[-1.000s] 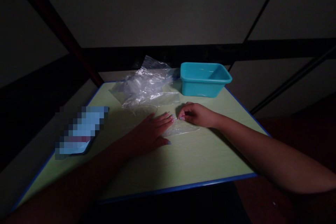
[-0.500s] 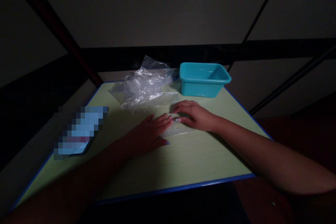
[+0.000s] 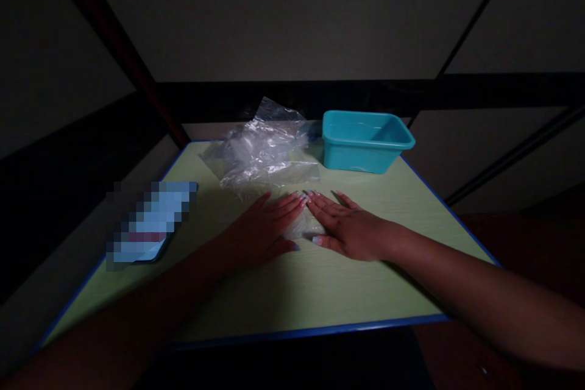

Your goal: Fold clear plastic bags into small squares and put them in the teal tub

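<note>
Both my hands lie flat on a clear plastic bag (image 3: 301, 228) spread on the table, and much of it is hidden under them. My left hand (image 3: 265, 228) has its fingers stretched out to the right. From the other side my right hand (image 3: 350, 225) reaches in, fingers spread and pointing left. The fingertips of the two hands meet over the plastic. Just beyond them sits a crumpled heap of clear plastic bags (image 3: 269, 146).
A turquoise plastic basin (image 3: 361, 155) stands at the back right of the light green table (image 3: 365, 292), which has a blue edge. On the left lies a phone-like device (image 3: 155, 219), its screen blurred out. A wall panel (image 3: 292, 18) rises behind the table.
My right hand has gone from curled fingers to lying flat with fingers spread, a little nearer to me. My left hand stays flat. The whole view has shifted slightly.
</note>
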Available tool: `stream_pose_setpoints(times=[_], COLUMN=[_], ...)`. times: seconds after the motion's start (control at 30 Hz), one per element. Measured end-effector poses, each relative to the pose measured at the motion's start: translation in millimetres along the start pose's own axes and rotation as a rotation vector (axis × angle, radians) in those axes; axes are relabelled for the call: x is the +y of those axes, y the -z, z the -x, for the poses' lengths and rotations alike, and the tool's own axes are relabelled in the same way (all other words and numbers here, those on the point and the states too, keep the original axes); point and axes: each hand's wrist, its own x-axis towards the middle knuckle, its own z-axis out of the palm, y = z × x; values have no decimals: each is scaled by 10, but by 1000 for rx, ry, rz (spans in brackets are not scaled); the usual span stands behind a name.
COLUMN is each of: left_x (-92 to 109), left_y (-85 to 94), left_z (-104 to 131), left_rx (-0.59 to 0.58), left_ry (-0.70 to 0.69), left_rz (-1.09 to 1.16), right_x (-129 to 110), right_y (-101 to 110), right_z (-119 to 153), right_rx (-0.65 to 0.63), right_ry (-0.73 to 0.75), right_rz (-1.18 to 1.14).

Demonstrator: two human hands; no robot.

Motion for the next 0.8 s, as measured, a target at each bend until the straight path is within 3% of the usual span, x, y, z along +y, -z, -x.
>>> stream_pose_setpoints(times=[0.17,0.3,0.5,0.6,0.8], left_x=[-49,-104,-256,-361,-454], left_y=[36,87,287,362,418], left_z=[54,102,166,203,273], left_rx=[-40,5,115,58,-120], left_ry=[16,71,330,460,590], left_rz=[-6,-30,-20,-6,134], right_x=[-25,-21,-53,-66,-25], right_y=[35,44,68,85,74], right_z=[-5,-13,-7,-6,-4], right_rx=[-20,-23,-38,-26,-33], right_ry=[-15,-9,-27,-19,64], right_rz=[24,41,58,70,57])
